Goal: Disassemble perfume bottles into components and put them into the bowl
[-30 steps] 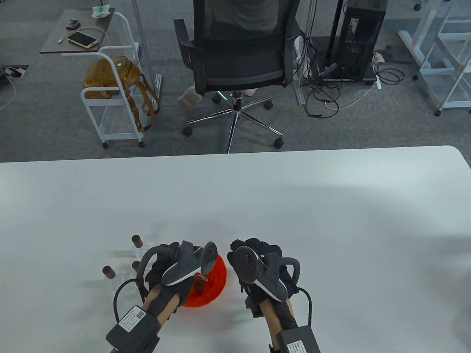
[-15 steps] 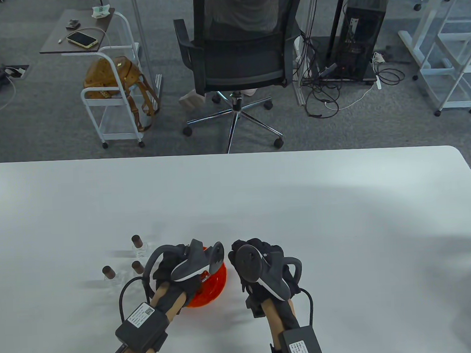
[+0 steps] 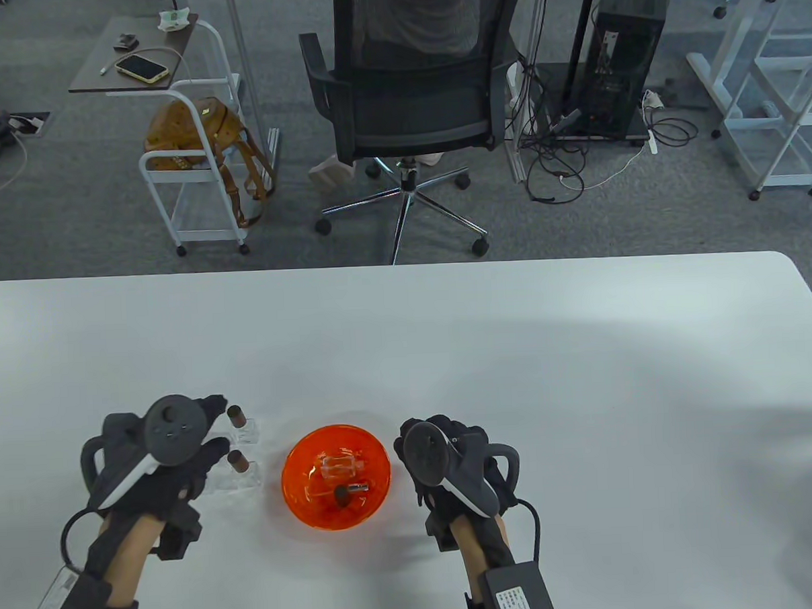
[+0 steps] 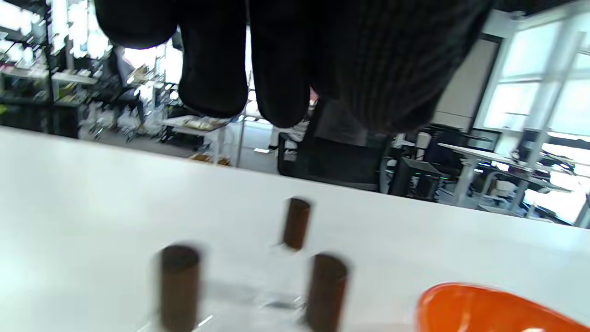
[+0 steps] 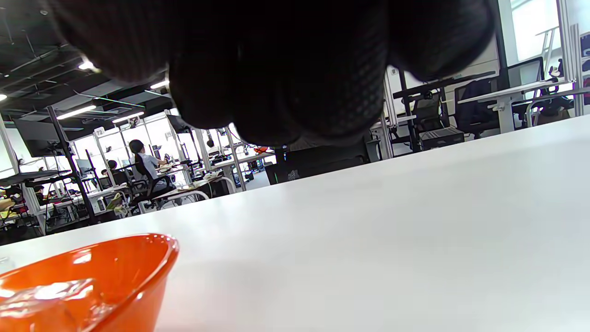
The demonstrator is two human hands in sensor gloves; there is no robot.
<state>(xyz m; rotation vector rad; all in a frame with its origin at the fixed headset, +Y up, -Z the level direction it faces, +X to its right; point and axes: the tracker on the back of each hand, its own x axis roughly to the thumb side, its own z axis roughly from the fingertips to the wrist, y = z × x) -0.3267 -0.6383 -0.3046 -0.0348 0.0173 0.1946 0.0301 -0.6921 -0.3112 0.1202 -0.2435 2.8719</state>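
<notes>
The orange bowl [image 3: 336,482] is glossy, translucent and round, and stands on the white table [image 3: 516,353] between the two hands. Inside it lie a clear glass bottle body [image 3: 339,466], blocky and see-through, and a small dark brown cylindrical cap [image 3: 342,496] with a short metal piece beside it. Left of the bowl stand perfume bottles [image 3: 241,470] of clear square glass with matt brown cylindrical caps; the glass is so transparent that its edges nearly vanish against the table. Two caps show in the table view, while the left wrist view shows three [image 4: 179,288], blurred, so one bottle is hidden under the left hand from above.

The left hand [image 3: 174,456] wears a black knitted glove with a dark grey tracker on its back. It hovers over the bottles, its fingertips [image 4: 214,60] hanging down loose and rounded, holding nothing. The right hand [image 3: 453,460] sits just right of the bowl in the same kind of glove; its fingers look bunched, but both the table view and the right wrist view show only a dark mass, so I cannot tell whether it is clenched or grips anything.

The table is smooth, matt white with a rounded corner. Beyond it lie grey carpet, a black mesh office chair [image 3: 403,82], a white trolley [image 3: 192,172] with a tan bag, and tangled cables
</notes>
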